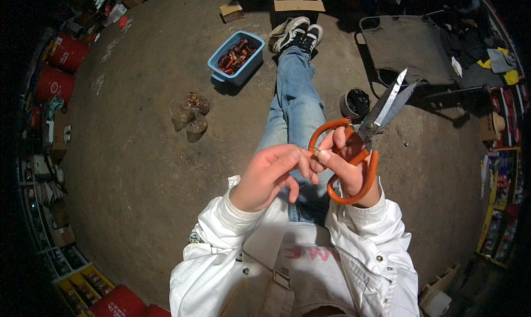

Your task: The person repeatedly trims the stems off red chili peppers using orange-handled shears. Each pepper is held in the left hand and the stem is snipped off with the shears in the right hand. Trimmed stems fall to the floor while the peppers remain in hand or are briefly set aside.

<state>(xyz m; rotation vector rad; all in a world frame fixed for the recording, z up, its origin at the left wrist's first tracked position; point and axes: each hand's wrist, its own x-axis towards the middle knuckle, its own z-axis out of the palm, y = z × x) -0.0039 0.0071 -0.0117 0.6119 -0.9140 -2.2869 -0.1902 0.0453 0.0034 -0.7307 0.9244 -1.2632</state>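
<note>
My left hand (271, 170) is closed in a pinch above my lap. Between its fingertips and those of my right hand (348, 167) runs a short, thin, dark strand (313, 149) that looks like wire. Hooked over my right hand is a large pair of scissors (367, 129) with orange loop handles. The fingers pass through the loops, and the parted blades point away to the upper right. The right thumb and a fingertip meet at the strand's end. My legs in blue jeans (301, 95) stretch out beneath the hands.
A blue tub (213, 62) of reddish-brown pieces stands left of my shoes (298, 35). Clear bags (191, 118) with small pieces lie nearer. Right of my legs are a black-lined bucket (355, 104) and a dark folding chair (406, 43). Loaded shelves and red buckets (69, 51) line the sides.
</note>
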